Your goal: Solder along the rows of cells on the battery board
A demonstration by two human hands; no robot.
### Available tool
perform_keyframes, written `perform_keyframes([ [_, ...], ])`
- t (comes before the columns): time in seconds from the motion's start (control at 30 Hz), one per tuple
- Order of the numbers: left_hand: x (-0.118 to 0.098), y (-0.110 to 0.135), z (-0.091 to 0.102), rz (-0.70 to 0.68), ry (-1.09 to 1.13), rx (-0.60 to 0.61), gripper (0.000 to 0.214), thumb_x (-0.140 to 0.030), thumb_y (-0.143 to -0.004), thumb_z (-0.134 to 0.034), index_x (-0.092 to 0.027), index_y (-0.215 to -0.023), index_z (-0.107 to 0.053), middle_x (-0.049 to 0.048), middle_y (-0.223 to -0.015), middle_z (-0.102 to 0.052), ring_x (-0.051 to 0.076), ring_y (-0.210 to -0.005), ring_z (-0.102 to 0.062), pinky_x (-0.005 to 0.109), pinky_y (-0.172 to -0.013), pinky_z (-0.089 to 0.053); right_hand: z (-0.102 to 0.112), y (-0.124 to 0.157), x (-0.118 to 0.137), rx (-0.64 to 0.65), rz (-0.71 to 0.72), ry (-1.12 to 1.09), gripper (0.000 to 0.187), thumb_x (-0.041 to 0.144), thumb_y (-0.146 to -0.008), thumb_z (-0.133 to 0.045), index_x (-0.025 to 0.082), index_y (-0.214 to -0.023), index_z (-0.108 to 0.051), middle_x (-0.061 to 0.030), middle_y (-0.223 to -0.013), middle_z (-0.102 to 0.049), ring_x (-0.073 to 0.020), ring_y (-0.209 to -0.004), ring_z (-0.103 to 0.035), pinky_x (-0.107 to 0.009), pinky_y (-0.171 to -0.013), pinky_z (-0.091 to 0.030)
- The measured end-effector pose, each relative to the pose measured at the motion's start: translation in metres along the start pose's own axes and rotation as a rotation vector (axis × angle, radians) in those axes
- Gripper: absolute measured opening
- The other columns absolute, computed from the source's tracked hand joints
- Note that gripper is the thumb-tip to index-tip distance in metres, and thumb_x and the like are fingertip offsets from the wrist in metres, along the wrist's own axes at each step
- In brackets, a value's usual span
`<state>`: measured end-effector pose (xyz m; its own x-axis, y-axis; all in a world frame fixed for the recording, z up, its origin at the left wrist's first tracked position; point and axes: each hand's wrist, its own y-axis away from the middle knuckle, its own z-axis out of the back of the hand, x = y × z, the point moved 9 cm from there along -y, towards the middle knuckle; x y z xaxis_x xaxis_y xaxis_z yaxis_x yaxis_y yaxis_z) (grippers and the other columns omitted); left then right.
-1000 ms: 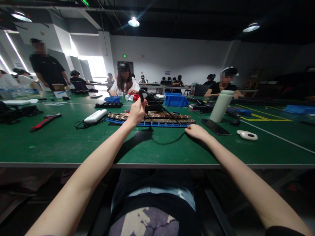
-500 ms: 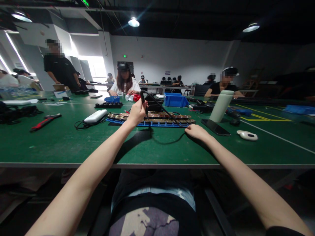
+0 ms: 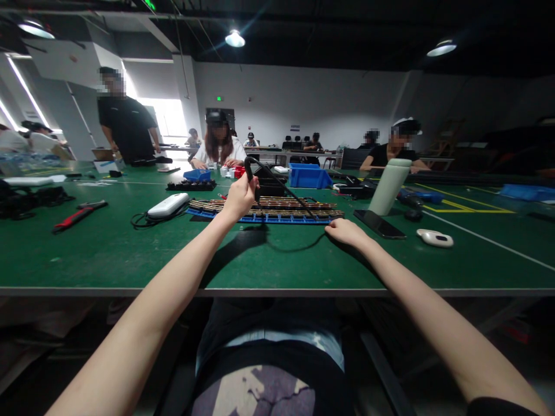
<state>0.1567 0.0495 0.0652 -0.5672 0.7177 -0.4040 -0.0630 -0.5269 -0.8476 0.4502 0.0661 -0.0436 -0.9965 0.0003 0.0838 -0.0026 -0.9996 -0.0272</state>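
My left hand (image 3: 240, 198) is raised above the green table (image 3: 108, 254), fingers closed round the upper end of a black cable (image 3: 284, 196). The cable slopes down to the right and loops on the table. My right hand (image 3: 344, 231) rests on the table with its fingers curled shut on the cable's lower part. Just behind both hands lies a long blue tray (image 3: 269, 218) carrying rows of dark, brownish strips.
A white device (image 3: 168, 204) with a black cord lies left of the tray, red-handled pliers (image 3: 78, 215) farther left. A pale bottle (image 3: 389, 186), a dark phone (image 3: 379, 223) and a white gadget (image 3: 434, 237) are on the right. A blue bin (image 3: 309, 175) and seated people sit behind.
My hands and the cable have hardly moved. The standing person in black at the back left has walked to the right.
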Motion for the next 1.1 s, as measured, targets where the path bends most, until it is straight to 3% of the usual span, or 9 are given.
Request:
perform_keyframes([
  [0.53,0.021,-0.004,0.007,0.068,-0.023,-0.049,0.026,-0.036,-0.092,-0.040,-0.018,-0.092,-0.058,0.0052,-0.077,-0.068,0.016,-0.068,-0.063,0.029,-0.066,-0.049,0.002,0.002,0.001,0.001,0.004,0.013,0.037,0.033,-0.084,-0.037,0.016,-0.088,-0.069,-0.0132,-0.100,-0.068,-0.0245,-0.092,-0.062,-0.027,-0.069,-0.041],
  [0.8,0.025,-0.004,0.007,0.088,-0.019,-0.052,0.028,-0.036,-0.093,-0.040,-0.017,-0.098,-0.059,0.0059,-0.077,-0.069,0.017,-0.069,-0.064,0.030,-0.066,-0.049,0.001,0.002,0.001,0.004,0.000,-0.007,0.036,0.033,-0.084,-0.038,0.015,-0.089,-0.069,-0.0133,-0.099,-0.067,-0.0242,-0.091,-0.061,-0.027,-0.070,-0.041],
  [1.1,0.021,-0.004,0.006,0.046,-0.005,-0.049,0.026,-0.037,-0.092,-0.040,-0.018,-0.092,-0.058,0.0047,-0.075,-0.068,0.016,-0.068,-0.063,0.029,-0.066,-0.049,-0.001,-0.001,-0.001,0.000,0.003,0.007,0.036,0.033,-0.084,-0.037,0.016,-0.085,-0.068,-0.0122,-0.097,-0.068,-0.0230,-0.089,-0.061,-0.026,-0.068,-0.040],
])
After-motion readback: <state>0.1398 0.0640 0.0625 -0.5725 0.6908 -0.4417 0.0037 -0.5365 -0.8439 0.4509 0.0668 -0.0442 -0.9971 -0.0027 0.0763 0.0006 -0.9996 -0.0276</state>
